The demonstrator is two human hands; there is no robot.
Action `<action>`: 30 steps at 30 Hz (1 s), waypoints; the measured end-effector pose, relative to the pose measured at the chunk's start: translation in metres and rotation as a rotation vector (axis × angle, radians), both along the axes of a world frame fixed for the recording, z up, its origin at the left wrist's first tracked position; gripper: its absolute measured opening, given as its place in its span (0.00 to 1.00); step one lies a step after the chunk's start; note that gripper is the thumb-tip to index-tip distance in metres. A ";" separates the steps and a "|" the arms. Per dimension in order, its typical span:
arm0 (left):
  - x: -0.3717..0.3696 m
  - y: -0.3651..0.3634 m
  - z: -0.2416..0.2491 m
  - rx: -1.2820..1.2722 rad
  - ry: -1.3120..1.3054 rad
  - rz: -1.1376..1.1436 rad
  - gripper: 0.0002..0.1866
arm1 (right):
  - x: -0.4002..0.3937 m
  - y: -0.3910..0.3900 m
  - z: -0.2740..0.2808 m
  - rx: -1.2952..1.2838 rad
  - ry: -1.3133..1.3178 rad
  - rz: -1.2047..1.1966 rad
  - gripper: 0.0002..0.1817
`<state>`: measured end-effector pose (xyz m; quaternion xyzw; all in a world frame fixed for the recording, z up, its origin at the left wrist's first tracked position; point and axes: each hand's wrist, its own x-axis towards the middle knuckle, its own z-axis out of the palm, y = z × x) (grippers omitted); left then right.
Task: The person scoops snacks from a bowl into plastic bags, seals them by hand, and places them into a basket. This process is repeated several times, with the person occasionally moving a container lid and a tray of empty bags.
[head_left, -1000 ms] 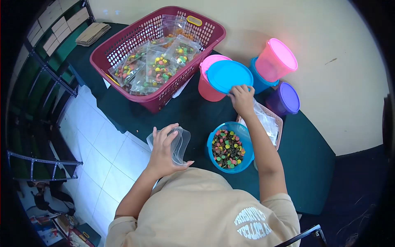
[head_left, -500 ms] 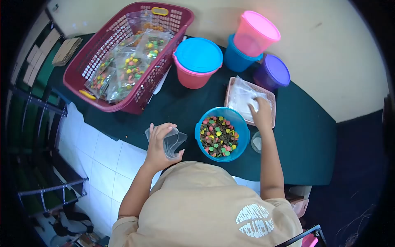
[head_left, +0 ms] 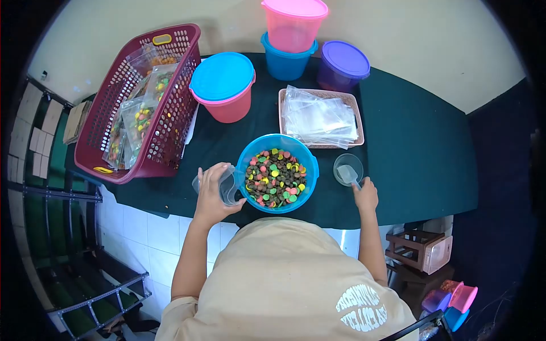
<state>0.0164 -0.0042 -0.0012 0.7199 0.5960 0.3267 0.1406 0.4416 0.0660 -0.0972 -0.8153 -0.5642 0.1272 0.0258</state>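
Note:
Left of the blue tub (head_left: 311,181), my left hand (head_left: 212,196) is closed around a clear plastic bag (head_left: 229,187), whose mouth is spread apart. The tub holds a mix of brown, pink, yellow and green round pieces (head_left: 275,176). On the right, my right hand (head_left: 367,196) grips the handle of a small translucent scoop (head_left: 346,173). The scoop's head rests inside a clear round cup (head_left: 359,163). Behind the tub, a pink tray (head_left: 359,116) carries a stack of flat clear plastic bags (head_left: 318,118).
A maroon basket (head_left: 165,145) with several filled bags stands at the left. Along the back are a pink tub with blue lid (head_left: 224,105), a pink tub (head_left: 293,31) stacked on a blue one (head_left: 284,65), and a purple tub (head_left: 343,65). The dark green tablecloth (head_left: 421,159) extends right.
My right hand has left the bags in the tray, come down toward me and taken the scoop's handle. My left hand still holds the spread bag, now close against the tub. The camera view has shifted.

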 end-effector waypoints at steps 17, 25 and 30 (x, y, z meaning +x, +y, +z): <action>-0.009 0.000 -0.011 -0.394 -1.144 0.026 0.63 | -0.083 0.004 0.152 0.282 0.497 0.428 0.06; -0.004 0.011 -0.006 -0.567 -1.211 0.001 0.65 | -0.138 0.004 0.110 0.168 0.367 0.943 0.08; 0.014 0.015 0.014 -0.563 -1.214 -0.134 0.67 | -0.125 0.010 0.118 0.103 0.325 0.930 0.08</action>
